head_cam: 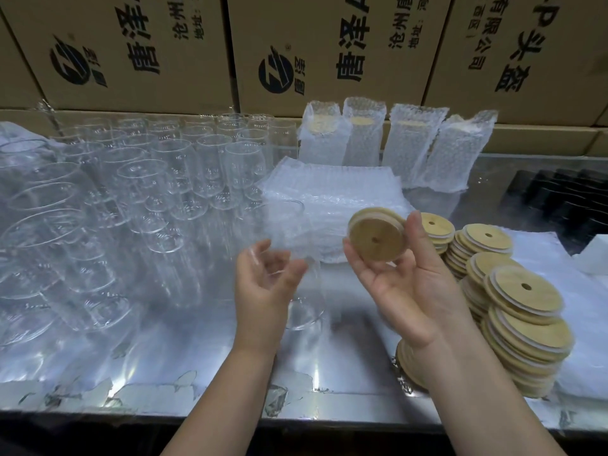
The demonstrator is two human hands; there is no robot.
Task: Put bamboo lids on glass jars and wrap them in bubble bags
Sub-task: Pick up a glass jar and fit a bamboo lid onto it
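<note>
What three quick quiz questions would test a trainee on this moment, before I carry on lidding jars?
1. True or false: the bamboo lid in the right hand is already seated on the glass jar.
2. How many bubble-wrapped jars stand at the back? A two, B four, C six.
3. Fill in: the left hand grips the ____.

Key: 1 false, the lid is held apart from the jar. 2 B. 3 glass jar.
</note>
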